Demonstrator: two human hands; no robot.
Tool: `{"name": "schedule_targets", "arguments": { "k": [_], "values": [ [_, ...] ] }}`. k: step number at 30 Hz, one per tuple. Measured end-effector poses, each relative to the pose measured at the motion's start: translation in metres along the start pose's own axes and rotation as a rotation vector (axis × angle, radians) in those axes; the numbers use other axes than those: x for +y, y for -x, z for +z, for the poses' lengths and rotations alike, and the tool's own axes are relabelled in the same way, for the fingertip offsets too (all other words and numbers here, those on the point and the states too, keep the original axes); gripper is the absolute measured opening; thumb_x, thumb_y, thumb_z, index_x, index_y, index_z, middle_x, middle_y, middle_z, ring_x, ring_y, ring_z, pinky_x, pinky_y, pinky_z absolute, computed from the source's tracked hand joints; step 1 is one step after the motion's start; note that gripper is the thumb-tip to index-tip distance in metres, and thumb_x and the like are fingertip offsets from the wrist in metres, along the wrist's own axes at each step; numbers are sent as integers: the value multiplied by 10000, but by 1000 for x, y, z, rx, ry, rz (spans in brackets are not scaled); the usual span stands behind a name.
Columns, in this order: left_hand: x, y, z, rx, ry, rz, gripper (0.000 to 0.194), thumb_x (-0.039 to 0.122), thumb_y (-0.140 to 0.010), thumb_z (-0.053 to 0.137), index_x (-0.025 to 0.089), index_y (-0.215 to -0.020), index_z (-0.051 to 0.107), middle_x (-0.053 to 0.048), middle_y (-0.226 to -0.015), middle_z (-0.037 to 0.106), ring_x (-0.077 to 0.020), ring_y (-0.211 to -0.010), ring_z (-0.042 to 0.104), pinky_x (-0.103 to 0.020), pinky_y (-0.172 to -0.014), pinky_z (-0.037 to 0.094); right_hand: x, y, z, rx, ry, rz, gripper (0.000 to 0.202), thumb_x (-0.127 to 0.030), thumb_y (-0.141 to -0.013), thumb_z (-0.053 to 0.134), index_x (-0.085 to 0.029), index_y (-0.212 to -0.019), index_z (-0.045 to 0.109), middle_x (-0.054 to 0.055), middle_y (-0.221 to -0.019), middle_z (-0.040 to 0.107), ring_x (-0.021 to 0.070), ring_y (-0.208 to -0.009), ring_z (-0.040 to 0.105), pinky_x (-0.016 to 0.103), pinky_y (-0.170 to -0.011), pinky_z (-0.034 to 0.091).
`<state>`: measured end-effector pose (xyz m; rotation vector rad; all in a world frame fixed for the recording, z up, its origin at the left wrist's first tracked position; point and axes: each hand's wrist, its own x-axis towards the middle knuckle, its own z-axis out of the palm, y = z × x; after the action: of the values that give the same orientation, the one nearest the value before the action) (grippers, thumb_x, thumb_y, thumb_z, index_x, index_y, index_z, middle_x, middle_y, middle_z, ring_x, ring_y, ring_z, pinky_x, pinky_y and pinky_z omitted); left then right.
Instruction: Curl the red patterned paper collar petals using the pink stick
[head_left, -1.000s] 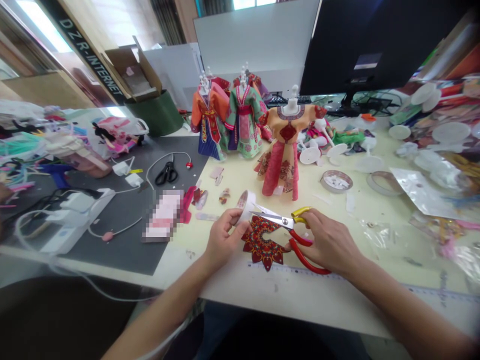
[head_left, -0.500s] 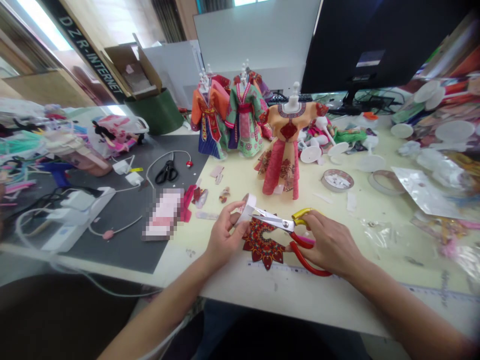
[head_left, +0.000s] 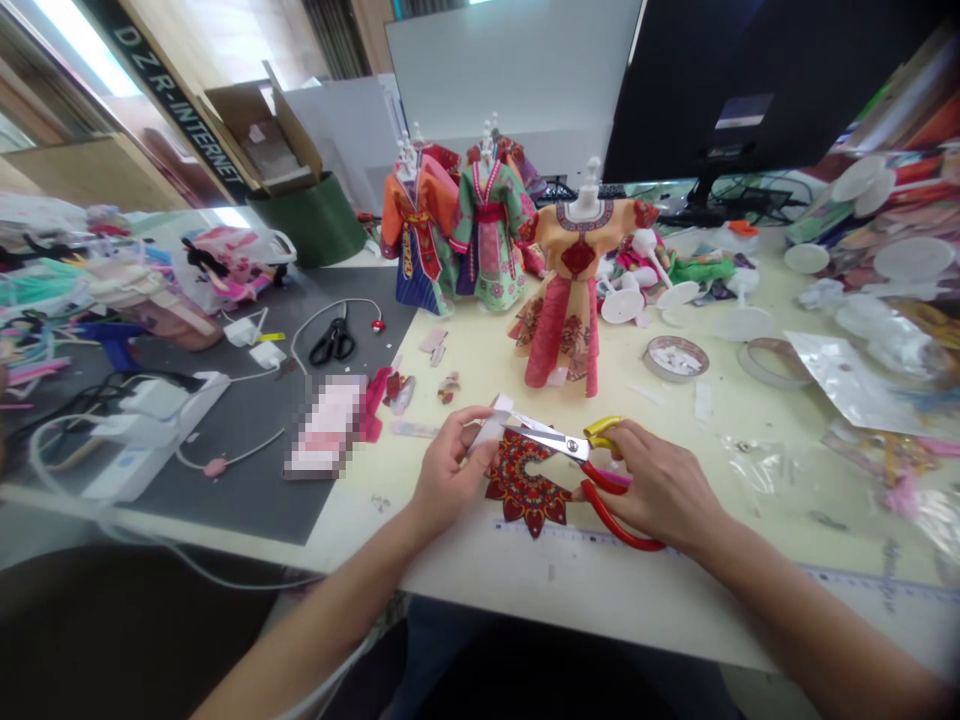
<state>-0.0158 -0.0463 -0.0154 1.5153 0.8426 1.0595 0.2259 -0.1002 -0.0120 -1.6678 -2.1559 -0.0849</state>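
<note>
My left hand (head_left: 448, 468) pinches a thin white strip (head_left: 489, 432) that curls at its upper end. My right hand (head_left: 664, 485) has its fingers in the handles of a pair of scissors (head_left: 576, 448), one handle yellow and the other red. The blades point left, their tips at the strip. Under the blades, a red patterned fabric piece (head_left: 531, 495) with a pointed, scalloped edge lies on the table. Behind the hands stands a doll form (head_left: 577, 265) in a peach top and a red-and-beige skirt.
Two more dressed forms, one orange (head_left: 420, 235) and one green (head_left: 491, 235), stand further back. Black scissors (head_left: 332, 342) and a phone-like blurred rectangle (head_left: 326, 425) lie left. A shallow round container (head_left: 675, 358) holds white bits. A ruler (head_left: 862, 582) lies along the front.
The strip in my left hand has shifted from a wide open curl to a flatter, narrower shape by the blade tips. Both hands stay nearly in place.
</note>
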Motion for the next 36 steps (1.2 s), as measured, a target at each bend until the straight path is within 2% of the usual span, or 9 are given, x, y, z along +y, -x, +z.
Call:
{"name": "schedule_targets", "arguments": {
  "k": [7, 13, 22, 36],
  "values": [
    [3, -1, -1, 33, 31, -38, 281, 258, -856, 536, 169, -1110, 456, 35, -623, 539, -87, -573, 510, -205, -575, 418, 0, -1, -7, -18, -116, 59, 302, -406, -737, 576, -188, -935, 511, 47, -835, 610, 152, -632, 586, 248, -521, 408],
    [5, 0, 1, 14, 36, -33, 293, 264, -854, 535, 162, -1113, 446, 31, -629, 546, -86, -576, 500, -207, -573, 412, 1, -1, -5, -54, -64, 5, 296, -408, -726, 575, -177, -904, 525, 50, -839, 609, 156, -616, 574, 257, -519, 390],
    [2, 1, 1, -14, 44, -29, 301, 270, -866, 528, 172, -1135, 436, 29, -642, 546, -85, -592, 508, -202, -570, 413, -3, 1, -1, -129, -16, 15, 320, -466, -754, 536, -173, -881, 548, 47, -793, 599, 179, -632, 571, 279, -546, 379],
    [4, 2, 3, -27, 15, -50, 303, 253, -863, 518, 172, -1140, 426, 33, -639, 538, -85, -591, 501, -200, -567, 410, -4, 1, -2, -124, -8, 24, 290, -444, -740, 547, -176, -850, 534, 34, -768, 591, 164, -600, 553, 270, -525, 354]
  ]
}}
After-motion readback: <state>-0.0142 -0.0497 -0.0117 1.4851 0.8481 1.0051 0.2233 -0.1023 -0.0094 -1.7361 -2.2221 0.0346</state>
